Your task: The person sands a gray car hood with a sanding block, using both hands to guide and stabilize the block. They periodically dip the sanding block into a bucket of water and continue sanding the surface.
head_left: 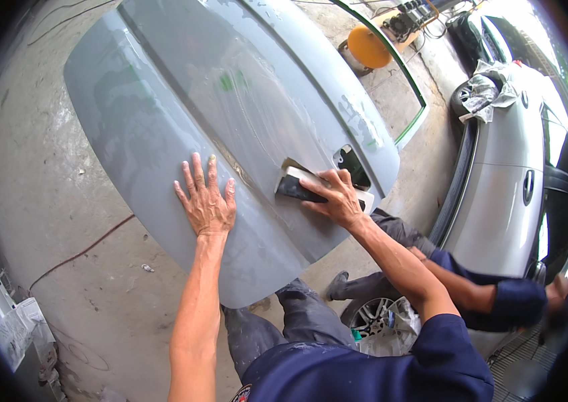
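Note:
A grey-primed car door (183, 87) lies in front of me, wet, with green and pale worn patches. My left hand (208, 203) rests flat on it, fingers spread, beside the long body crease. In my right hand (339, 197) is a black sanding block (299, 186) with sandpaper wrapped around it, pressed to the door near its lower right part. The sandpaper's brown edge shows past the block. Just beyond that hand is the cut-out handle opening (352, 166). My palm hides part of the block.
To the right stand a silver car (498, 194) and a co-worker with a dark blue sleeve (519, 303). A wheel (372, 315) is low by my legs. An orange round thing (369, 47) stands beyond the door's window frame (420, 100). A reddish hose (86, 249) crosses the concrete floor at left.

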A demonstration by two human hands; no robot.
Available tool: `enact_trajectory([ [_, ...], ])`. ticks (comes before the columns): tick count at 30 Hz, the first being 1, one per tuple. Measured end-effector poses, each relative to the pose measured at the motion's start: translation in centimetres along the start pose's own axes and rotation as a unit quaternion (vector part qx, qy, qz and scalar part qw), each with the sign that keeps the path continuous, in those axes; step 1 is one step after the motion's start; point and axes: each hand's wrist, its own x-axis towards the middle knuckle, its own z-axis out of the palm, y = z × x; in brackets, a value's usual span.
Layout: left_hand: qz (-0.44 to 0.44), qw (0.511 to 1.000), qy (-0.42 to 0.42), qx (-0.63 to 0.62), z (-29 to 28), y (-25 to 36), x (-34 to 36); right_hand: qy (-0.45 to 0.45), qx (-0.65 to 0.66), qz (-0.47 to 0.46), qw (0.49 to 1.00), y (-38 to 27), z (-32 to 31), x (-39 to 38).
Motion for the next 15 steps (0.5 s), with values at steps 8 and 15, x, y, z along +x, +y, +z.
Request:
enact_trajectory([
  [8, -0.009, 1.000, 0.010, 0.023, 1.8, -0.4, -0.2, 0.073, 0.027, -0.081, 0.994, 4.4, 8.0, 25.2],
  [15, -0.017, 0.999, 0.016, 0.030, 0.7, 0.2, 0.2, -0.031, 0.041, -0.080, 0.995, 1.8, -0.2, 4.2],
])
